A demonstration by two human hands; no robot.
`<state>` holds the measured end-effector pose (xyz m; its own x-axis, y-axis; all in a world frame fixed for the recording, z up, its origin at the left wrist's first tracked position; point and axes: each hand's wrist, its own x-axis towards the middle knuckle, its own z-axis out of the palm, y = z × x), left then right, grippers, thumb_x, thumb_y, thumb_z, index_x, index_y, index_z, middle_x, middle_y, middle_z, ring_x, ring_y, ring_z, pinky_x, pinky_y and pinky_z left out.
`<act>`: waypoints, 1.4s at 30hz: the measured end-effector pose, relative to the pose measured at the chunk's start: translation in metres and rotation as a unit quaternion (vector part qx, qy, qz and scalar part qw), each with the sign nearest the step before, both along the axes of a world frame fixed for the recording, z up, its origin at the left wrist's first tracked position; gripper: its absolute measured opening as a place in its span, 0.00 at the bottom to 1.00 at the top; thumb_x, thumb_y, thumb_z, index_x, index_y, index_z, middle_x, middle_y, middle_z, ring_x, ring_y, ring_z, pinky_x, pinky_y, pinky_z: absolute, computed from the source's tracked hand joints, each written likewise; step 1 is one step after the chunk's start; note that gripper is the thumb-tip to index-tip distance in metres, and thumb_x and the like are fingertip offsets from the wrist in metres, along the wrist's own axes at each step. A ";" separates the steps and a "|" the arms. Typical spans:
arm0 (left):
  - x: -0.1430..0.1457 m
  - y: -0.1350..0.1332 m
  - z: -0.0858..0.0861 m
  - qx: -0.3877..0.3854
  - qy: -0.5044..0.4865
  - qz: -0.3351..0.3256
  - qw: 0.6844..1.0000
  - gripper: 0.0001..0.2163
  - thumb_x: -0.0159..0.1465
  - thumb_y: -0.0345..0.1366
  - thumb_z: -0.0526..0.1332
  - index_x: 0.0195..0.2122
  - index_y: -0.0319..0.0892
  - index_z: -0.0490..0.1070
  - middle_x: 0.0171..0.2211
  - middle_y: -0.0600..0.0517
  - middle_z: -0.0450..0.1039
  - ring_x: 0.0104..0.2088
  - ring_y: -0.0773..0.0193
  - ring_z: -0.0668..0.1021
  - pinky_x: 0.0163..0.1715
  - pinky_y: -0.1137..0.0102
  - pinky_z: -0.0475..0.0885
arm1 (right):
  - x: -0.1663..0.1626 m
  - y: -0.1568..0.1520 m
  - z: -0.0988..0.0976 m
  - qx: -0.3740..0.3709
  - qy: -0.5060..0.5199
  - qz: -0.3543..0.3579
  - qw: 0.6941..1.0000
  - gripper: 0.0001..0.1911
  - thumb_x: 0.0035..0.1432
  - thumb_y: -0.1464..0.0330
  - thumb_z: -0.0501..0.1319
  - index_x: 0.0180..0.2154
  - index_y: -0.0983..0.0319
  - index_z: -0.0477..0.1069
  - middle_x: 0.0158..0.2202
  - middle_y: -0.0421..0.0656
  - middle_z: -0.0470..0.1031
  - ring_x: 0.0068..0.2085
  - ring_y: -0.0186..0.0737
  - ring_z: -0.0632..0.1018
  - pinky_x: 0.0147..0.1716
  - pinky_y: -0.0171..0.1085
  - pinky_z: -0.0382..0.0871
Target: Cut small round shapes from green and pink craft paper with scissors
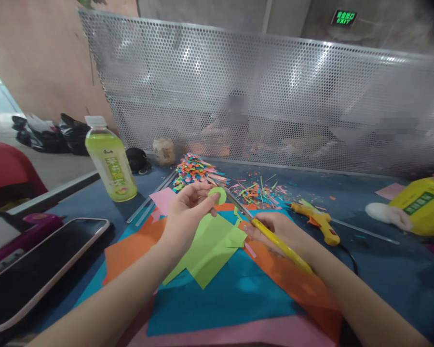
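Between the thumb and fingers of my left hand is a small round piece of light green paper. My right hand is closed round the yellow handles of a pair of scissors, whose metal blades reach up to the green piece's right side. Whether the blades touch the paper I cannot tell. Beneath both hands lie light green paper sheets, orange paper and a large blue sheet. Small green scraps rest near the scissors.
A heap of colourful paper strips and loose clippings lie behind my hands. To the right are a yellow glue gun and a yellow packet. A drink bottle and phone are left; a perforated metal screen stands behind.
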<state>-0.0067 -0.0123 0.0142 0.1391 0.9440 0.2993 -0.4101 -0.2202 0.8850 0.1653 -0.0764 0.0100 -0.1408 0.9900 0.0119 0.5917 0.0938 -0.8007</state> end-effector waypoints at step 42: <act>-0.002 0.007 -0.005 0.018 0.008 0.036 0.999 0.10 0.47 0.33 0.68 0.31 0.39 0.71 0.22 0.57 0.70 0.21 0.74 0.72 0.22 0.78 0.68 | 0.007 -0.001 0.005 -0.044 -0.022 -0.028 0.998 0.18 0.52 0.55 0.58 0.21 0.62 0.62 0.09 0.31 0.54 0.11 0.25 0.57 0.12 0.29 0.46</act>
<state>-0.0088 -0.0056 0.0088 0.0764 0.9407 0.3306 -0.3775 -0.2796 0.8828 0.1720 -0.0776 0.0146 -0.0841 0.9932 -0.0801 0.6284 -0.0095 -0.7778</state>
